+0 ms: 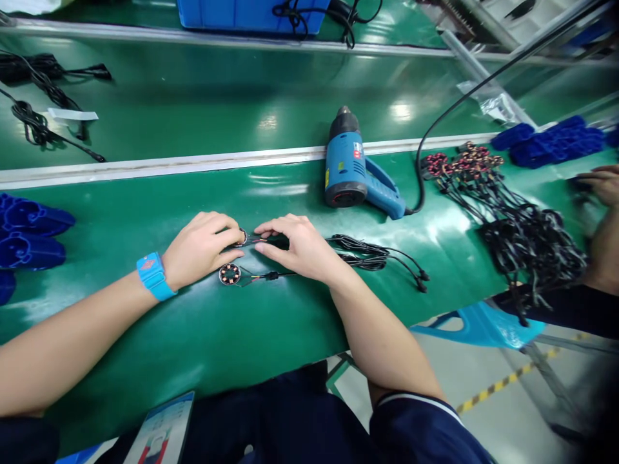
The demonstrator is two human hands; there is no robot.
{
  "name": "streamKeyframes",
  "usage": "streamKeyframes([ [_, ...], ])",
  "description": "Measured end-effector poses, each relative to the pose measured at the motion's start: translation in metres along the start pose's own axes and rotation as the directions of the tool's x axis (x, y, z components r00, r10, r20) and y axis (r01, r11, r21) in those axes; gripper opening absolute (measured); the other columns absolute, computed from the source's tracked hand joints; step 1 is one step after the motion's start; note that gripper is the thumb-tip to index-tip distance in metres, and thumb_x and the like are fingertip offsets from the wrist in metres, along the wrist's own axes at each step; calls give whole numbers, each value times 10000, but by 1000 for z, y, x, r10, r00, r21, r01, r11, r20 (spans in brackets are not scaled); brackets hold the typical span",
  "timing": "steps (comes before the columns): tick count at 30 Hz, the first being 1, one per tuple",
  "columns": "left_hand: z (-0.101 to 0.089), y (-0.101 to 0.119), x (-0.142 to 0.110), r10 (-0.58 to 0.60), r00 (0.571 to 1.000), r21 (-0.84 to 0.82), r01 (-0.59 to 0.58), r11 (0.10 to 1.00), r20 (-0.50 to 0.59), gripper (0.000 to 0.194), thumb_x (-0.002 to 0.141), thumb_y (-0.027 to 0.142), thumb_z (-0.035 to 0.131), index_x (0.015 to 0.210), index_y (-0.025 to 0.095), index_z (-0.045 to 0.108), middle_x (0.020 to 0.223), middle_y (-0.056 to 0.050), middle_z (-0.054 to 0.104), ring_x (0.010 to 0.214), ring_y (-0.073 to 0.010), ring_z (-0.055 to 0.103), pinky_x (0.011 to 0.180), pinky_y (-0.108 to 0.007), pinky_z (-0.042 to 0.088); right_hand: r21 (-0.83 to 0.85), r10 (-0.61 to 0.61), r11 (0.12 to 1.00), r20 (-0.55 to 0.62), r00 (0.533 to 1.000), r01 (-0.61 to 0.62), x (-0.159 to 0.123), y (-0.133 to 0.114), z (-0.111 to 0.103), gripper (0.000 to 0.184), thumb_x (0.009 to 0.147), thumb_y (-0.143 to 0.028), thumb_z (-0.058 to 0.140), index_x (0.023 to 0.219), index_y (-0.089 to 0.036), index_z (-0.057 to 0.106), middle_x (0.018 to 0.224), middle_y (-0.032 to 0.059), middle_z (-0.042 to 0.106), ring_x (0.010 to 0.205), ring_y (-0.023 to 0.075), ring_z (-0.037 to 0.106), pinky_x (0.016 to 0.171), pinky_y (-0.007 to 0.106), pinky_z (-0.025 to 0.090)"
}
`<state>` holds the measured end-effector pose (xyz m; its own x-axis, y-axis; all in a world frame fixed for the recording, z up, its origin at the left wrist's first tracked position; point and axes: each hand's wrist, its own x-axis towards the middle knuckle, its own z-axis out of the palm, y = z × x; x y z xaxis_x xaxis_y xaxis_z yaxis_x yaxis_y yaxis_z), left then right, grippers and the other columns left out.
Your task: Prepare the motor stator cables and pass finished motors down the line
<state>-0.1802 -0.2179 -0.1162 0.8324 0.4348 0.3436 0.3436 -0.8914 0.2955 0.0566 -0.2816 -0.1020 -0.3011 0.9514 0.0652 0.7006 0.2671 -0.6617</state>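
My left hand (pixel 206 248), with a blue wristband (pixel 156 276), has its fingers closed on a small round motor coil (pixel 243 238), mostly hidden by the fingertips. My right hand (pixel 294 245) curls over the thin wires (pixel 256 241) and black cable of that coil, thumb and forefinger on either side. A second motor coil (pixel 229 274), a ring with copper windings, lies flat on the green table just below my left hand. Its wires run right to a black cable (pixel 272 276) that passes under my right hand. Bundled black cables (pixel 360 251) with plug ends lie right of that hand.
A blue heat gun (pixel 345 164) lies behind my right hand, its cord running up right. Coils with black cables (pixel 522 225) are piled at right, near another person's hand (pixel 604 183). Blue plastic parts (pixel 31 232) sit at left, more (pixel 556 142) at far right.
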Motion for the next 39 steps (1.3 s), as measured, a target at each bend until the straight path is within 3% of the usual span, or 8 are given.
streamKeyframes([
  [5,3,5,-2,25,996,81,-18,997,-81,143,999,321,600,1008,229,708,963,-18,718,951,-213,634,800,-391,394,-27,46,999,24,999,-45,-3,3,-5,53,893,-184,715,934,-201,743,824,1,717,788,162,604,793,300,396],
  [11,3,10,0,15,988,124,4,992,-151,117,974,317,644,935,260,739,898,0,727,891,-215,589,756,-398,353,-38,50,998,26,998,-49,-2,5,-2,70,905,-184,723,953,-209,768,813,-2,722,783,161,612,779,293,385],
  [22,8,12,3,-118,987,7,120,993,-109,188,997,371,604,967,257,750,923,-34,722,885,-219,581,737,-396,385,-45,49,998,29,998,-47,-5,1,-1,76,899,-173,733,948,-219,770,836,-12,742,806,165,640,848,325,399],
  [25,7,9,3,-126,986,-20,124,992,-105,221,970,443,632,1026,241,701,977,-49,691,923,-231,586,766,-390,413,43,43,998,29,999,-44,-6,0,-3,168,895,-235,747,1061,-208,755,946,14,756,861,174,662,851,321,449],
  [29,5,3,2,-231,970,-152,218,964,-75,428,910,531,685,1141,196,551,1261,-112,638,1166,-285,597,946,-444,477,199,104,975,-7,995,-101,1,-4,-6,264,979,-303,609,1193,-182,705,1150,62,732,923,165,683,813,287,499],
  [32,7,1,1,-302,953,-272,288,918,-13,399,929,450,675,1193,214,494,1197,-70,673,1085,-235,665,921,-391,536,192,145,971,16,989,-145,10,-7,-5,240,1010,-286,533,1049,-163,735,971,41,755,796,140,674,744,264,471],
  [35,9,2,-2,-315,947,-280,287,916,-62,374,909,393,710,1166,220,500,1082,-32,689,973,-193,696,860,-328,562,246,174,950,103,979,-194,15,-7,1,280,1008,-295,518,888,-149,725,703,2,700,644,116,630,678,250,436],
  [39,9,5,-5,-266,957,-247,230,941,-120,437,864,328,782,1174,211,497,1074,-31,686,982,-188,688,873,-313,554,453,215,855,132,968,-252,16,-3,9,194,915,-279,578,842,-149,702,735,-1,687,615,99,577,609,229,405],
])
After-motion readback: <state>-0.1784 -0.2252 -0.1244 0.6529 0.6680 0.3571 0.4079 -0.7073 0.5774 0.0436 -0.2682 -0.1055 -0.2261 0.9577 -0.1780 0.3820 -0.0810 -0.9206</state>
